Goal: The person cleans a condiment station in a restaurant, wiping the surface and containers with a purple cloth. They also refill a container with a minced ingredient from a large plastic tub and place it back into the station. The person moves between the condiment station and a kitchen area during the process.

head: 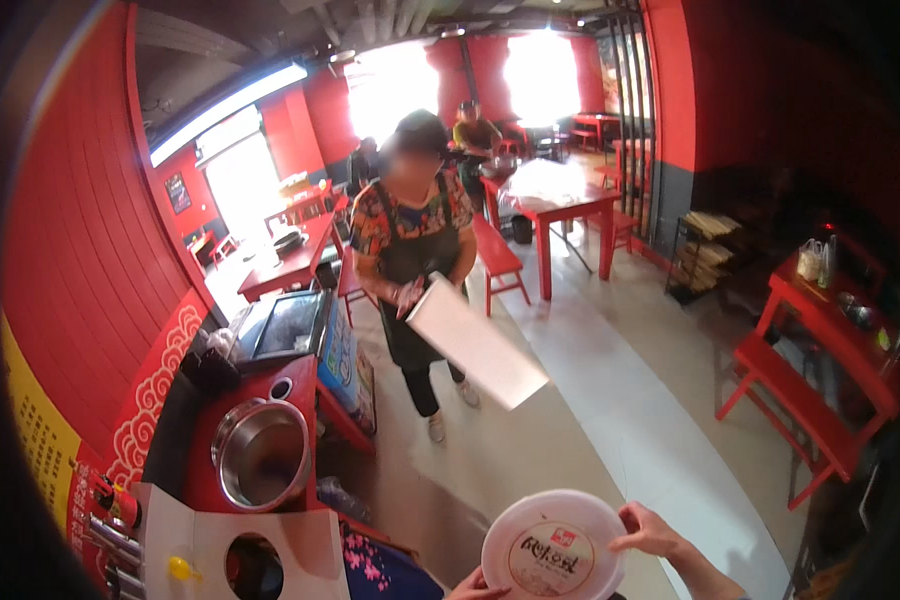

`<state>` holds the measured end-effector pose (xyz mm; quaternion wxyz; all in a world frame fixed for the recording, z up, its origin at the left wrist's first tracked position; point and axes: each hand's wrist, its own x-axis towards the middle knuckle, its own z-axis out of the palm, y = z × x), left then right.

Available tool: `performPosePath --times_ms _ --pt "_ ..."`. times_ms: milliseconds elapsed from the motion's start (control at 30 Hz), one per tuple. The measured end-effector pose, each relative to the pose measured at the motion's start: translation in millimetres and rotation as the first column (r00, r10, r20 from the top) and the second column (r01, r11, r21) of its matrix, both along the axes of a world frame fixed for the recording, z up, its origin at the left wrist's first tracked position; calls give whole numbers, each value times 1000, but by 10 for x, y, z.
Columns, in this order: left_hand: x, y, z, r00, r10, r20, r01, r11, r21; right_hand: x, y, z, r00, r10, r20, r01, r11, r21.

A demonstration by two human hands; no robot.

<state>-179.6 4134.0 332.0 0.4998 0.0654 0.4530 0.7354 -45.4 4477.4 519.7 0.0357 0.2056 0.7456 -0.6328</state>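
Note:
A round white bowl or tub (551, 555), its flat printed face bearing writing and a red mark, is held between my two hands near the bottom edge. My right hand (649, 531) grips its right rim, thumb on the near face. At its lower left, my left hand (478, 589) holds the rim; most of that hand is cut off by the picture's edge. Facing me, a person in a dark apron (416, 247) holds a long white panel-like object (480, 345) that slants down toward me.
Left of me are a white counter or box (315, 547) with a round opening and a steel pot (225, 442) on a red table. A glass-topped freezer (352, 367) stands beyond. A red bench (795, 409) is at right, another red bench (499, 259) farther back.

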Motion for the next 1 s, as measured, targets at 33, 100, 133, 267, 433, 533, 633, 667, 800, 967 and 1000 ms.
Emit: performPosePath --times_ms 33,100,133,267,433,533,633,667,800,967,1000 --pt "-2 -39 -5 1000 22 9 -22 1000 0 -32 -38 -21 1000 25 12 -25 1000 5" --pt "73 -153 10 997 72 25 -72 997 -6 -186 -45 -19 997 67 25 -67 997 23" --pt "87 -154 16 997 70 31 -70 998 -9 -174 -48 -56 998 65 14 -65 998 3" --pt "65 -38 37 997 69 44 -69 998 -12 -138 13 -9 996 72 58 -74 997 32" --pt "116 -41 178 989 111 100 -105 992 -64 -172 27 2 996 75 37 -76 997 12" --pt "145 -65 250 983 138 124 -128 988 -86 -205 32 34 994 93 49 -92 996 -13" --pt "145 -110 315 977 162 140 -148 983 -105 -245 50 24 988 134 76 -133 991 -23" --pt "179 -135 331 975 160 153 -144 983 -111 -263 50 11 984 155 83 -153 988 -24" --pt "292 -203 390 974 133 181 -115 988 -102 -264 61 -121 984 170 47 -173 982 71" --pt "266 -217 20 977 197 86 -193 980 -56 -385 40 -39 986 162 39 -162 987 -6" --pt "235 -188 33 979 187 85 -183 982 -52 -394 57 -47 986 167 30 -166 986 -14"
